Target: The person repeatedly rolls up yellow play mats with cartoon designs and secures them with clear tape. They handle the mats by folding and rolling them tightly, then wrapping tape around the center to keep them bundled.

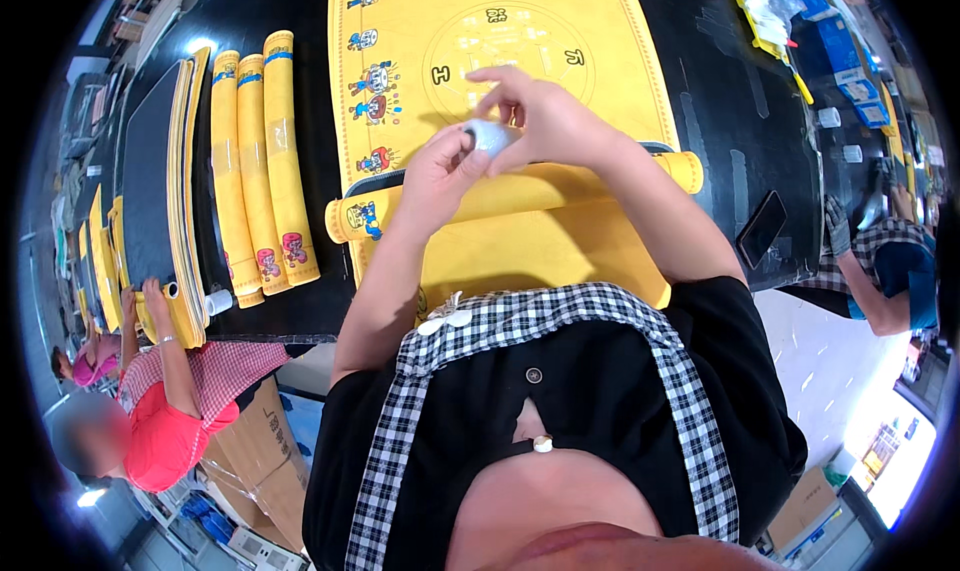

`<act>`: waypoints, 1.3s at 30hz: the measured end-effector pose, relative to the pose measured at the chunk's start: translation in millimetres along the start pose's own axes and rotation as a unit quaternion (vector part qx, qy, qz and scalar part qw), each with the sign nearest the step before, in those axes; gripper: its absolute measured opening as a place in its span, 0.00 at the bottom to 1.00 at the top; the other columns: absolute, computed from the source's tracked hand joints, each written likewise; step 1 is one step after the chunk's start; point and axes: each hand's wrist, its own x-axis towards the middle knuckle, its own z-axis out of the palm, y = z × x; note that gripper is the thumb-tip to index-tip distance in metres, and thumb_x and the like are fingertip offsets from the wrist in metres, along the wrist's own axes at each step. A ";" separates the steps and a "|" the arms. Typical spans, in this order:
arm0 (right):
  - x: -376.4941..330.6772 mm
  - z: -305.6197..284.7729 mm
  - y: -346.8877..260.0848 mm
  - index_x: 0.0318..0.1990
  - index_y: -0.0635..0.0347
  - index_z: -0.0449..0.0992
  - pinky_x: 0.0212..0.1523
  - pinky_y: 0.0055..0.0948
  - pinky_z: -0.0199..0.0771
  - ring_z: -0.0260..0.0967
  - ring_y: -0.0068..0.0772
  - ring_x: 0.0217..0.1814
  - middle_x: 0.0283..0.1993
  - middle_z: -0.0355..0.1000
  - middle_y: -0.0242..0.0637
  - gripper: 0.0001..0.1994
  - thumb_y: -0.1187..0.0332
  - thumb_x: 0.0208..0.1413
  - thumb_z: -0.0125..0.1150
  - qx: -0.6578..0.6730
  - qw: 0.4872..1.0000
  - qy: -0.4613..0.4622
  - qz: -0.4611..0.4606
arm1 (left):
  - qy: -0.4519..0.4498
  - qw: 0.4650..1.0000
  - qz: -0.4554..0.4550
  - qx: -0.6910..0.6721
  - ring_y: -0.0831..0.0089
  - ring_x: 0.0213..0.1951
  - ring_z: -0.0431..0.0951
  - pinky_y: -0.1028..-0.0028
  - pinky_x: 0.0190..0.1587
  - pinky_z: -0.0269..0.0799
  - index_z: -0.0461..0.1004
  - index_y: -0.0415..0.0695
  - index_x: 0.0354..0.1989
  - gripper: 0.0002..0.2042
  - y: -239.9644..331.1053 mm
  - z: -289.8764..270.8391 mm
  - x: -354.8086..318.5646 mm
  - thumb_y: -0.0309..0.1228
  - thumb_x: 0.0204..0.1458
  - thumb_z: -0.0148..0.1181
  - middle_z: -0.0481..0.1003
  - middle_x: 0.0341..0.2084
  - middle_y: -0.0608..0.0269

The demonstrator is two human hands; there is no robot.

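Left hand [435, 179] and right hand [545, 116] meet above the worktop [785, 161], with a pale tape roll [490, 139] between them. From the left, a stack of flat sheets [155, 151] comes first, a co-worker's hands at its near end, then three rolled yellow mats [280, 151] side by side, their length running away from the person. Next is the left hand, its thumb and fingers closed round the tape roll's left end. The tape roll sits just right of that palm, clear of the yellow roll [545, 186] below – a long tube lying crosswise, its right end slightly farther away. Beyond this tube spreads a printed yellow sheet [620, 41]. The right hand curves over the tape roll's right side, fingers bent and partly apart; I cannot tell whether it pinches anything. Both hands are close to the tube's middle – the left is nearer its left end. Farther right, a dark phone [762, 228] lies on the worktop.
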 end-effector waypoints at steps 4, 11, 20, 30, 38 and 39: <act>1.1 -16.1 22.2 0.60 0.52 0.76 0.42 0.30 0.75 0.73 0.26 0.44 0.43 0.79 0.29 0.34 0.67 0.40 0.83 0.102 0.995 0.009 0.005 | 0.043 0.998 -0.039 -0.026 0.83 0.39 0.71 0.78 0.42 0.71 0.76 0.37 0.40 0.14 -9.2 0.5 0.5 0.38 0.64 0.63 0.73 0.38 0.67; 5.1 -13.9 27.8 0.45 0.53 0.84 0.45 0.27 0.73 0.72 0.24 0.43 0.42 0.78 0.28 0.15 0.67 0.48 0.78 0.016 0.995 -0.001 -0.099 | 0.052 0.997 -0.015 0.048 0.79 0.39 0.73 0.78 0.43 0.72 0.76 0.34 0.46 0.19 -16.1 1.0 5.0 0.41 0.61 0.66 0.72 0.37 0.66; 11.1 -15.1 22.5 0.66 0.65 0.63 0.52 0.26 0.76 0.74 0.29 0.47 0.54 0.73 0.43 0.33 0.56 0.61 0.69 0.370 0.869 -0.072 0.321 | 0.211 0.947 0.159 0.183 0.63 0.65 0.67 0.66 0.62 0.69 0.68 0.32 0.59 0.23 -0.1 27.8 0.7 0.34 0.61 0.65 0.63 0.64 0.50; 8.6 17.7 44.6 0.53 0.63 0.75 0.47 0.24 0.76 0.74 0.22 0.43 0.42 0.76 0.32 0.22 0.69 0.52 0.77 0.335 0.932 -0.013 0.137 | 0.182 0.982 0.047 0.015 0.63 0.58 0.71 0.65 0.54 0.77 0.58 0.42 0.59 0.25 3.8 17.9 4.8 0.26 0.59 0.65 0.66 0.54 0.49; 11.8 5.6 56.1 0.35 0.57 0.76 0.42 0.21 0.76 0.74 0.19 0.36 0.32 0.76 0.28 0.11 0.64 0.57 0.73 0.407 0.893 -0.040 0.189 | 0.082 0.994 -0.069 0.012 0.78 0.40 0.77 0.73 0.43 0.78 0.71 0.41 0.52 0.13 -6.2 -1.9 5.0 0.31 0.63 0.61 0.76 0.42 0.62; 13.4 5.4 52.5 0.35 0.57 0.76 0.41 0.21 0.76 0.74 0.19 0.35 0.31 0.76 0.27 0.11 0.63 0.58 0.72 0.410 0.888 -0.039 0.205 | 0.066 0.992 -0.109 0.012 0.78 0.39 0.78 0.73 0.43 0.78 0.72 0.41 0.53 0.13 0.5 -5.8 4.7 0.31 0.64 0.60 0.76 0.43 0.61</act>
